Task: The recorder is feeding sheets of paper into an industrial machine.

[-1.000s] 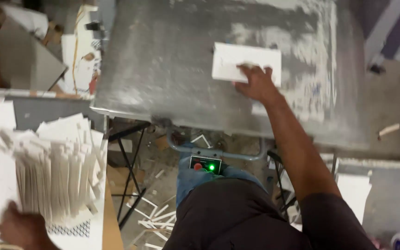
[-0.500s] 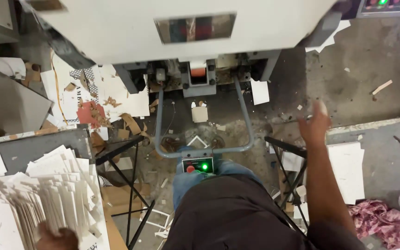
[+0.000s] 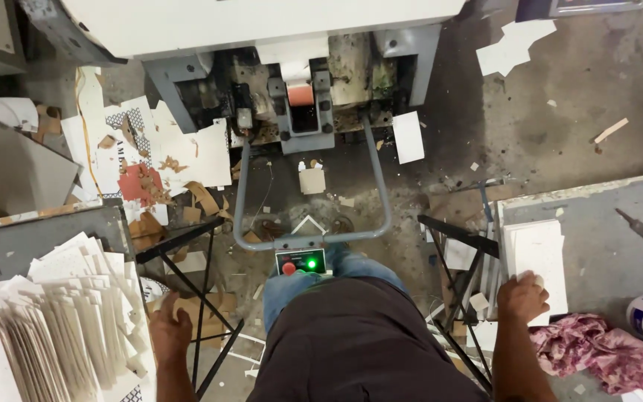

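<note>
Up top, one grey machine (image 3: 292, 67) fills the frame's upper middle, its looped pedal bar (image 3: 310, 237) reaching down to one control box (image 3: 301, 262) with two lights, red and green. At lower left, one fanned heap of white sheets (image 3: 46, 313) covers a table; the left hand (image 3: 169, 327) rests open at its right edge. At lower right, one neat white stack (image 3: 537, 257) lies on a second table (image 3: 604, 216); the right hand (image 3: 522, 298) lies on its near end, fingers curled. One pink rag (image 3: 597, 353) sits beside it.
</note>
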